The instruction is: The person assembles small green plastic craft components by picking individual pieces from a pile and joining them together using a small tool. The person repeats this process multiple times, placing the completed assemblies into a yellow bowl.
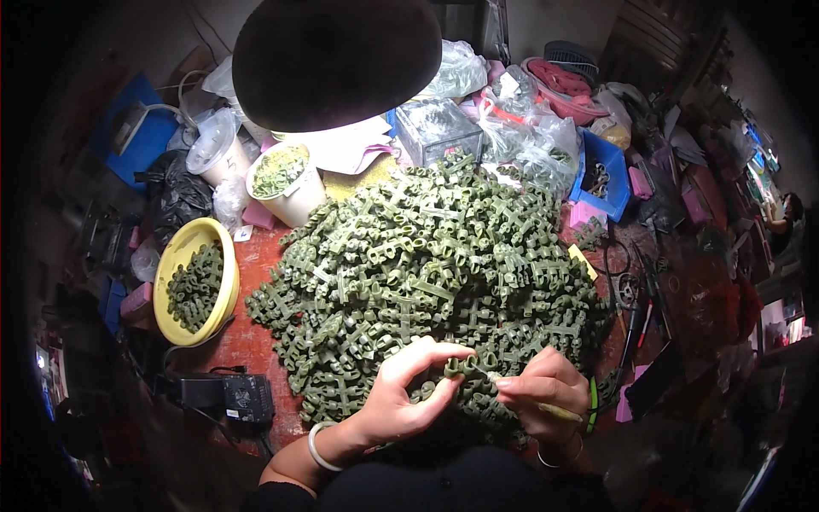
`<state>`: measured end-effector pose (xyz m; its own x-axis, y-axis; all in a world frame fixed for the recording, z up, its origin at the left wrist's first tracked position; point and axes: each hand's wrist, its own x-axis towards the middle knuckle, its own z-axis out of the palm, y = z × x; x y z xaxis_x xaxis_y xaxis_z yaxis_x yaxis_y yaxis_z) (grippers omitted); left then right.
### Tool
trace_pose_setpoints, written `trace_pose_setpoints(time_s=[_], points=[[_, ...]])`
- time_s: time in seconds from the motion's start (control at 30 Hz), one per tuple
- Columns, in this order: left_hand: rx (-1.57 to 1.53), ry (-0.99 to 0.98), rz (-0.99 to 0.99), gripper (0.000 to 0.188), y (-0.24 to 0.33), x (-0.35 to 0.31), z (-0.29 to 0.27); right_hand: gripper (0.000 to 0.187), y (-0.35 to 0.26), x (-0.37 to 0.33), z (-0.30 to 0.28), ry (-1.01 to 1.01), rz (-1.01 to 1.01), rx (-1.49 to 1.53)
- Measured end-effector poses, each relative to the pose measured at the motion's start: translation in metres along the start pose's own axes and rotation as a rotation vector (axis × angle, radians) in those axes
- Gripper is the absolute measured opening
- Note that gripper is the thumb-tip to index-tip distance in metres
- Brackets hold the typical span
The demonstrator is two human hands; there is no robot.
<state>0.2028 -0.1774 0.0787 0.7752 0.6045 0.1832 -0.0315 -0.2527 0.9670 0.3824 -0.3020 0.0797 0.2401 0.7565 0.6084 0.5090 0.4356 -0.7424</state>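
Observation:
Low in the middle of the head view, my left hand (401,392) pinches a small green moulded piece with ring-like loops (461,367) between thumb and fingers. From the right, my right hand (546,388) grips a thin hand tool (559,412) with a yellowish handle. The tool's pale tip meets the loops of the piece or lies right beside them. Just beyond both hands rises a large heap of similar green moulded pieces (401,247), many joined in branched rows. The tool's exact kind cannot be made out.
A yellow bowl (229,277) with more green pieces stands left, near a black power adapter (247,398) and cables. Behind the heap are a white bucket (299,205) of green bits, a clear box (439,132) and plastic bags. A dark lamp head (337,64) hangs above. Pens and cables lie right.

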Motion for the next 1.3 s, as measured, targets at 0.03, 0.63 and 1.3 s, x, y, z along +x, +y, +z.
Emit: trace_pose_setpoints(time_s=[0.03,0.63,1.3], points=[[0.000,0.000,-0.001,0.030,0.000,0.000,0.000,0.030,-0.002,0.001,0.002,0.028,-0.001,-0.089],[-0.054,-0.036,0.028,0.031,-0.006,0.001,-0.004,0.021,0.009,-0.001,-0.003,0.053,0.047,0.279],[-0.423,-0.261,-0.108,0.031,-0.013,0.003,-0.010,0.014,0.018,-0.010,0.000,0.167,0.364,0.713]])
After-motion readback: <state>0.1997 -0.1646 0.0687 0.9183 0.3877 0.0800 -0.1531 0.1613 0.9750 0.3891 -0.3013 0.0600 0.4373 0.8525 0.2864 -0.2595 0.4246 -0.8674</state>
